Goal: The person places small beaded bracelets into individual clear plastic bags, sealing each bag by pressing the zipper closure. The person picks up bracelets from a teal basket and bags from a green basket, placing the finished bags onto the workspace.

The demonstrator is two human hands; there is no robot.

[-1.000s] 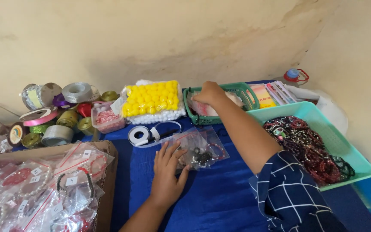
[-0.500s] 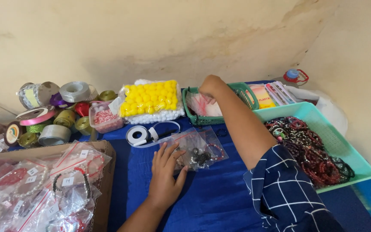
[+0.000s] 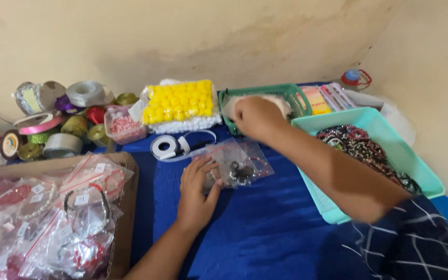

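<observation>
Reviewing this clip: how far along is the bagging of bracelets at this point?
Done: many filled clear bags lie piled in the cardboard box at left. In hand: the left hand rests on clear bags on the blue cloth, while the right hand is at the green basket; what it grips is hidden. Left: the teal tray holds a heap of loose bracelets.

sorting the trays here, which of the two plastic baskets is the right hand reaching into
The dark green basket at the back by the wall: the right hand is over it. The larger, lighter teal basket, full of dark bracelets, sits nearer on the right, untouched.
</observation>
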